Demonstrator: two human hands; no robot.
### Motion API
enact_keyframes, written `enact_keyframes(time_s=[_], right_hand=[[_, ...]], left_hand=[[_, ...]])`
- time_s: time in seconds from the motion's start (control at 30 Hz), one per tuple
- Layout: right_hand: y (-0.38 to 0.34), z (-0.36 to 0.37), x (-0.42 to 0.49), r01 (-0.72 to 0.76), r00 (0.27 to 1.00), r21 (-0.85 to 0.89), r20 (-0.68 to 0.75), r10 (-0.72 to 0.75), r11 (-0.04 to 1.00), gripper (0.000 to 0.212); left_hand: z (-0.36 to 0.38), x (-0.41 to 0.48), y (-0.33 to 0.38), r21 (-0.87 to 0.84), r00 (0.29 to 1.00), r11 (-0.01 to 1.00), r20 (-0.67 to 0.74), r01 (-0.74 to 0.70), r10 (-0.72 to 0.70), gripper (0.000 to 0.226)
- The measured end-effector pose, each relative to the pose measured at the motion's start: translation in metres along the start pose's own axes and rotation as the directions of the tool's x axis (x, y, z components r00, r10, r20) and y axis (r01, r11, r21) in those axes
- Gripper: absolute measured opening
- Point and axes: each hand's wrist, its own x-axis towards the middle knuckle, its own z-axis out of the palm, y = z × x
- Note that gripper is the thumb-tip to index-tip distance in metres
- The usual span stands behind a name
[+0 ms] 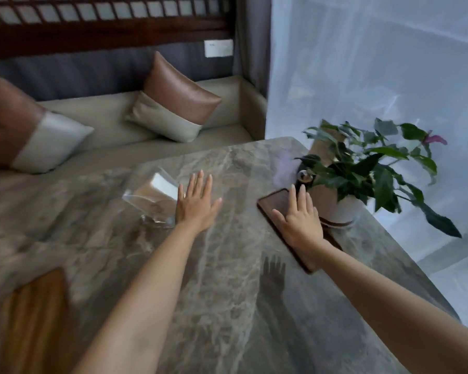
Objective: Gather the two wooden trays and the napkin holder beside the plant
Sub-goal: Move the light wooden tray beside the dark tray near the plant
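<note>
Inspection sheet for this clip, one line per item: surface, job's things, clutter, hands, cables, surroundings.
Surface: marble table, glossy, reflecting a hand.
Job's things: dark wooden tray beside the potted plant; light wooden tray at the near left corner; clear napkin holder with white napkins mid-table.
Clutter: a small metal ball by the pot.
Hands: left hand open and flat beside the napkin holder; right hand open, flat on the dark tray.
Cables: nothing seen.
Surroundings: sofa with cushions, sheer curtain.
</note>
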Motion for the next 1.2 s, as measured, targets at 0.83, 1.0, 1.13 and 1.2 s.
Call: enact_keyframes(time_s=[0.83,1.0,1.13,1.2], right_hand=[[-0.345,0.149,-0.075,0.831,0.554,-0.182,0.359,-0.751,0.526,0.072],[-0.364,0.191,-0.083,0.859,0.503,-0.175,0.464,-0.729,0.481,0.071],[-0.374,0.217,-0.081,0.853,0.502,-0.171,0.527,-0.686,0.493,0.071],[-0.377,0.229,-0.075,0.84,0.52,-0.187,0.545,-0.658,0.509,0.07]], left_hand=[[0.016,-0.291,-0.249,-0.263,0.446,0.424,0.029,0.867,-0.895,0.063],[0.051,-0.311,-0.24,-0.345,0.222,0.162,0.143,0.925,-0.965,0.063],[0.07,-0.314,-0.23,-0.308,0.171,0.103,0.205,0.946,-0.964,0.056],[0.079,-0.313,-0.224,-0.333,0.159,0.07,0.248,0.94,-0.956,0.051]])
